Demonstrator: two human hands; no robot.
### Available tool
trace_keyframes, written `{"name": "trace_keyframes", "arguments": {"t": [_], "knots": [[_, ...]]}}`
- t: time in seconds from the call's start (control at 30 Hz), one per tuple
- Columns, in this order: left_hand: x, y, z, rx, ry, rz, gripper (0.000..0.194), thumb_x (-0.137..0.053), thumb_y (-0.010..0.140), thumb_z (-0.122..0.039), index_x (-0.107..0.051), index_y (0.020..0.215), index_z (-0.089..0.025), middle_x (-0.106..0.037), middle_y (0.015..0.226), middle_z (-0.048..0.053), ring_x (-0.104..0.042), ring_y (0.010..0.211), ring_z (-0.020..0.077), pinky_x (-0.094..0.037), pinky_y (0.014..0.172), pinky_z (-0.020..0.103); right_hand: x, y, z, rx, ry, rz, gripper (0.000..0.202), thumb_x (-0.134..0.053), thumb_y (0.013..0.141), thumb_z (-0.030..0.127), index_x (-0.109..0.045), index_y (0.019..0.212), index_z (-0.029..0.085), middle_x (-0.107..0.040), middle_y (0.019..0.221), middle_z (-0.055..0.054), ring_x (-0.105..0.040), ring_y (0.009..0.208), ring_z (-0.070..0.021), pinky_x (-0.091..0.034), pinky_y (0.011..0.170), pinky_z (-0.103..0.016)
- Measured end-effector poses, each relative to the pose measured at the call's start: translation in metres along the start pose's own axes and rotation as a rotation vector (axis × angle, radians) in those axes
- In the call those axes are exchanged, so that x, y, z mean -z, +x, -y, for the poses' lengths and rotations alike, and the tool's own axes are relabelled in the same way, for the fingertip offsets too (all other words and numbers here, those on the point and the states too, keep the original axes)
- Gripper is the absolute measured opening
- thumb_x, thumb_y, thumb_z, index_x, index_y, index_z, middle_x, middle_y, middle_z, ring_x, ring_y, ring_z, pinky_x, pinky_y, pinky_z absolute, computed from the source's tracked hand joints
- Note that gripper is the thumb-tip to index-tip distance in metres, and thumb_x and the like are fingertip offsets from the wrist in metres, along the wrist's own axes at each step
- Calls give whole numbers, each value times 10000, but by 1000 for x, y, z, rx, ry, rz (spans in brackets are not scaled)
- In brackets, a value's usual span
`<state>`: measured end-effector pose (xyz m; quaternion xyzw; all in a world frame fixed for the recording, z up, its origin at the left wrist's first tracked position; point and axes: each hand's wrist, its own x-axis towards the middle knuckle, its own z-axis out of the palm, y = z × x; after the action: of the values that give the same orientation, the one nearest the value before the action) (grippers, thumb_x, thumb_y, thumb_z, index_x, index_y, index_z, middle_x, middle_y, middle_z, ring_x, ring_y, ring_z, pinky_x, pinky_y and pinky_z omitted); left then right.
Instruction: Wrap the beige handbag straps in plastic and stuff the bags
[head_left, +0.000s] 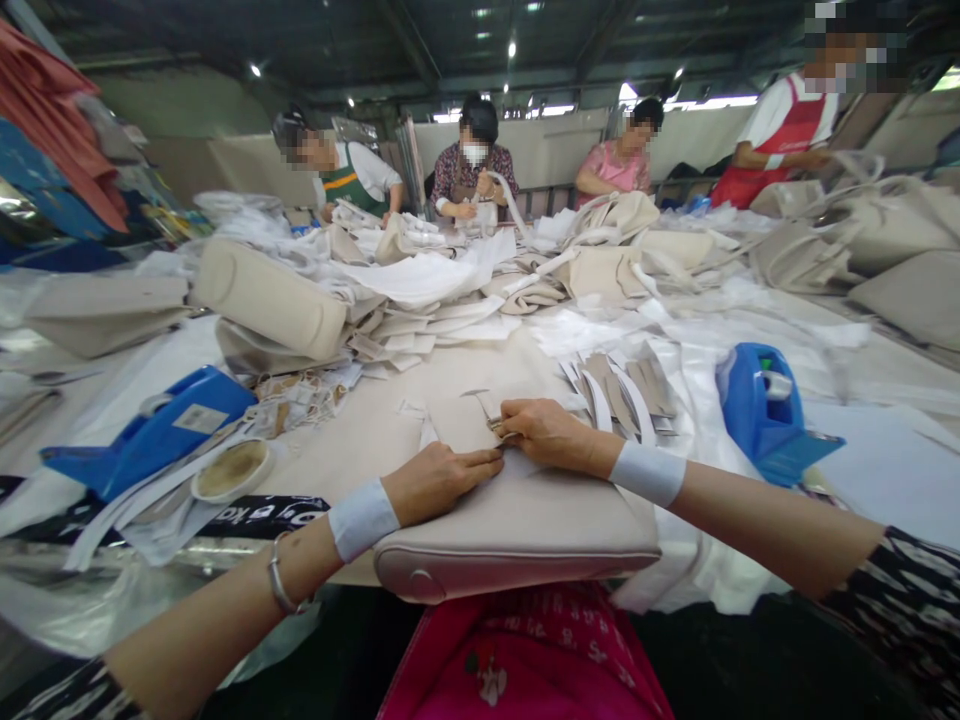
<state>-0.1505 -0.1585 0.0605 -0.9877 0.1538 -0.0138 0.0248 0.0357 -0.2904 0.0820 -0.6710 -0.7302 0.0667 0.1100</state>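
A beige handbag (570,520) lies on its side at the table's near edge, its piped base facing me. My left hand (442,482) rests flat on it, fingers stretched together toward the right hand. With bent fingers, my right hand (534,430) pinches a small metal fitting (493,425) at the bag's flap (461,420). The fitting's exact kind is too small to make out, and the right fingertips partly hide it. Both wrists carry pale bands.
Blue tape dispensers stand left (161,425) and right (765,410). A round dish (232,470) sits beside paper strips at left. Tags (300,400) and beige strips (611,395) lie beyond my hands. Several bags (270,300) and white wrapping (427,275) pile up before several co-workers (474,170).
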Motion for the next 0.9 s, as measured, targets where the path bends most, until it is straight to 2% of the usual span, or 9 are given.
{"name": "trace_keyframes", "arguments": {"t": [0.3,0.67,0.9], "knots": [[3,-2,-1,-13,-2,23,383,-391,963,-100,-473,1330,-177,-615,1288,68,-700,827,170,-560,628,278,-2,-3,-1,107,-51,82,247,-484,860,23,-695,861,151,-618,937,-80,-565,843,-184,-371,699,-279],[-3,-2,0,-4,-62,0,381,-421,938,-85,-506,1297,-179,-646,1224,59,-695,844,185,-525,634,281,-10,-4,2,207,-137,72,249,-441,846,4,-642,920,132,-595,964,-100,-545,898,-208,-436,796,-309],[-6,0,-1,28,-100,-5,354,-469,906,-91,-578,1220,-214,-662,1170,53,-683,781,156,-511,647,243,-19,-4,2,201,-128,56,260,-436,855,1,-639,961,125,-600,1009,-122,-541,986,-224,-444,852,-329]]}}
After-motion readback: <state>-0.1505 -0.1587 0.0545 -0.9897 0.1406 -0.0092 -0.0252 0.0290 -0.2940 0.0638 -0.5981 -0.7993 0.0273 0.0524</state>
